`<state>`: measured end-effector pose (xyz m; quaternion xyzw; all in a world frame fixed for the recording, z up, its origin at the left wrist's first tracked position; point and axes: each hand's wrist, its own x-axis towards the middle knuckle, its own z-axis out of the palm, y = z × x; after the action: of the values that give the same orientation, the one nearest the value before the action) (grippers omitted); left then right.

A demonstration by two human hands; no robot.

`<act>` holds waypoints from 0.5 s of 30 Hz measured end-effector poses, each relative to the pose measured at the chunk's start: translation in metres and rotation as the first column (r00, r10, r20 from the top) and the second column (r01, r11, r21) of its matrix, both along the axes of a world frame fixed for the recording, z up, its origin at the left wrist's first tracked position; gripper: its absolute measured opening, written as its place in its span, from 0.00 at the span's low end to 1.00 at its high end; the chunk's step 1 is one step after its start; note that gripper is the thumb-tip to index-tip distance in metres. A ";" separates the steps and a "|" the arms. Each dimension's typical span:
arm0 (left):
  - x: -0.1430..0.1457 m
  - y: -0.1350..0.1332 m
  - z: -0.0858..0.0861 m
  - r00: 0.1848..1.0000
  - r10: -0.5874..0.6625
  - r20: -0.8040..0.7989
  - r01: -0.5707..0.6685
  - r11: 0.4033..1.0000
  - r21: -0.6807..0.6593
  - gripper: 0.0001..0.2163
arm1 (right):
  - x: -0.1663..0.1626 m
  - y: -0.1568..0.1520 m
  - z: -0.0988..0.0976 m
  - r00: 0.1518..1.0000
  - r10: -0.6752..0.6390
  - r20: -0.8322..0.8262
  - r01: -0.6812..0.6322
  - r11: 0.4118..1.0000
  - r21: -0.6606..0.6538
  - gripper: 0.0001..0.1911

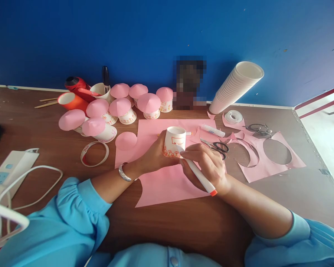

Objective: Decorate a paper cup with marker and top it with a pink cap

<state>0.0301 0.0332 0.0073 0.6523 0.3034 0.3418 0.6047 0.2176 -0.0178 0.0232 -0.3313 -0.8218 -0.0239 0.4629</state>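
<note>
My left hand (157, 152) is wrapped round a white paper cup (176, 134), keeping it upright above a pink paper sheet (158, 189). Red flowers and grass run along the cup's lower edge, with a red rectangle outline above them. In my right hand (208, 165) is a white marker (199, 177) with an orange-red end; its tip is at the cup's side by the rectangle. A pink paper disc (126, 141) lies left of the cup. Scissors (220, 147) and a capped white pen (213, 130) lie to its right.
Several decorated cups with pink cone tops (149, 103) stand at the back left. A leaning cup stack (235, 87), a tape roll (234, 116), glasses (258, 129) and paper offcuts (278, 157) are on the right. A tape ring (95, 154) and power strip (13, 170) lie left.
</note>
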 end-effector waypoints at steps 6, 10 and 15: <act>0.004 -0.001 0.005 0.998 0.007 -0.065 -0.002 0.997 0.078 0.22 | -0.002 0.001 -0.003 1.000 0.006 0.018 -0.007 1.000 0.010 0.15; 0.006 -0.001 0.011 0.998 0.009 -0.067 -0.002 0.995 0.099 0.20 | -0.003 0.001 -0.003 0.999 0.003 0.033 -0.003 1.000 0.011 0.14; 0.003 0.000 0.004 1.000 -0.026 -0.017 0.026 0.999 0.046 0.21 | 0.000 0.001 -0.003 0.999 -0.019 0.042 0.018 1.000 0.012 0.14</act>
<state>0.0334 0.0333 0.0114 0.6726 0.2918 0.3355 0.5915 0.2179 -0.0166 0.0204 -0.3358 -0.8280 -0.0398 0.4472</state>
